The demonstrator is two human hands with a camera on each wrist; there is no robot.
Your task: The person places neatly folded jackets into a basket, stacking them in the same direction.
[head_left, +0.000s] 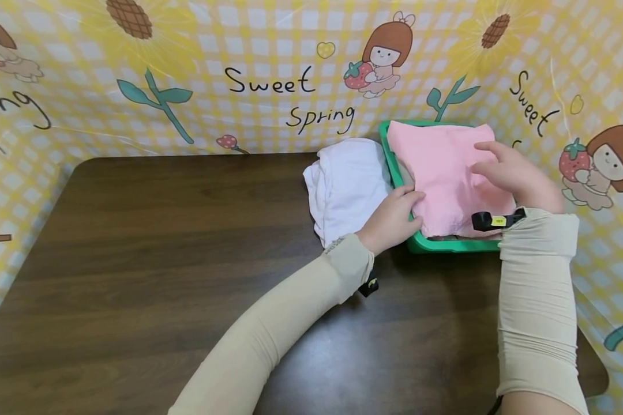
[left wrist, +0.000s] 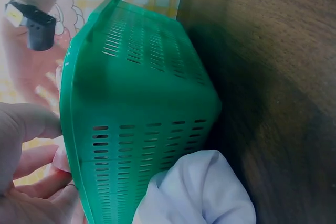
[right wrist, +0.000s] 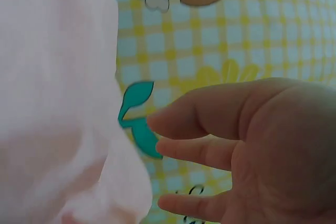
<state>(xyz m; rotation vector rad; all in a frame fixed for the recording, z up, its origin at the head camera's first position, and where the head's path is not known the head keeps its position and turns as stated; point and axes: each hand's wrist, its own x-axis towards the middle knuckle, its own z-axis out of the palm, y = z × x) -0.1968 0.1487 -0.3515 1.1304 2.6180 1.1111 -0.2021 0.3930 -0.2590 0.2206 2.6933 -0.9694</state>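
A folded pink cloth [head_left: 446, 173] lies on top in a green plastic basket [head_left: 446, 246], covering most of its opening. At the basket's left rim, my left hand [head_left: 391, 222] touches the cloth's near left edge with its fingertips, thumb apart from the fingers. The left wrist view shows that hand's thumb [left wrist: 37, 121] against the slotted basket's rim. Over the cloth's right side is my right hand [head_left: 524, 178], fingers extended and spread. In the right wrist view, its fingertips are beside the pink cloth [right wrist: 58, 77] with nothing between them.
A folded white cloth [head_left: 348, 184] lies on the brown wooden table [head_left: 161, 259], against the basket's left side. A yellow checked sheet [head_left: 270, 34] with printed figures hangs behind the table and along its sides.
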